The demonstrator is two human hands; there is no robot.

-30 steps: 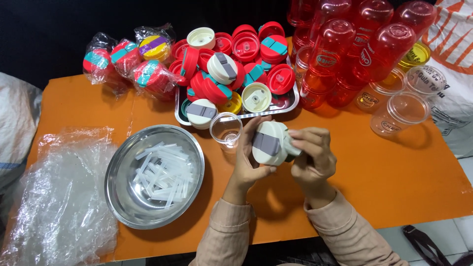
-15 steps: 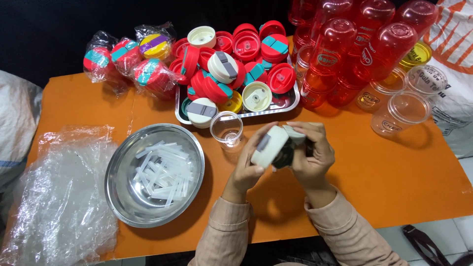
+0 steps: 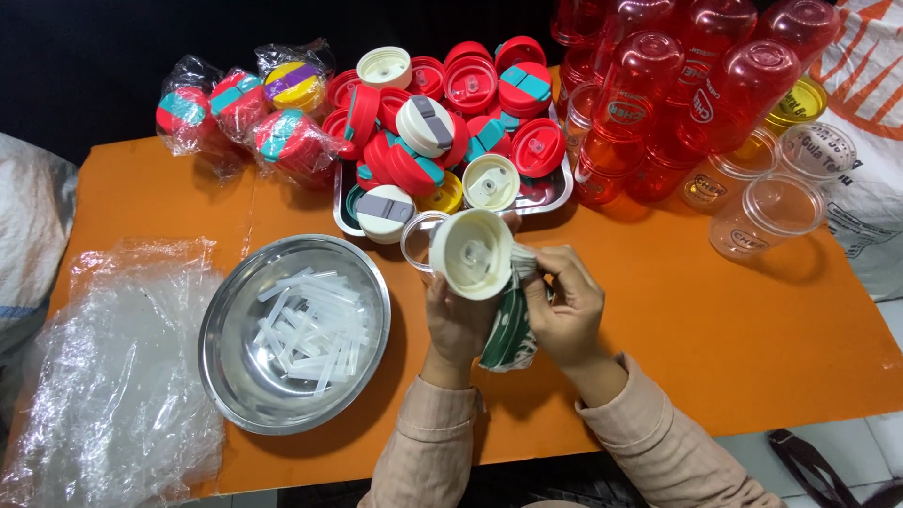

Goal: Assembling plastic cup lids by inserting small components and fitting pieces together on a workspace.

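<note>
Held item: round cream plastic lid [image 3: 472, 252], underside up toward the camera, gripped at its lower edge by the left hand [image 3: 458, 325], fingers closed round the rim. It sits above the orange tabletop [image 3: 734, 320], just in front of the steel tray.

Right hand [image 3: 564, 310]: fingers pinched shut on a green-and-white patterned cloth [image 3: 513, 329], pressed against the lid's right side; the cloth hangs down between the two hands.

Just behind the lid: small clear plastic cup [image 3: 420, 240], partly hidden by it.

Rectangular steel tray [image 3: 555, 196]: heaped with round lids, mostly red with teal flaps [image 3: 527, 89], several cream with grey flaps [image 3: 386, 212], a few yellow.

Left of the tray: four lids in clear plastic wrappers [image 3: 240, 108], red with teal bands, one yellow with a purple band.

Left of the hands: round steel bowl [image 3: 226, 329] holding short translucent white plastic tubes [image 3: 310, 329].

Far left: crumpled clear plastic sheeting [image 3: 113, 376], lying over the table's edge.

Right rear: stacked upturned red translucent cups [image 3: 677, 94], each with a small oval printed label on its wall; beside them, clear cups [image 3: 767, 212] with oval labels and one yellow-tinted cup [image 3: 795, 103].

Far right edge: white woven sack with orange printing [image 3: 870, 113].
</note>
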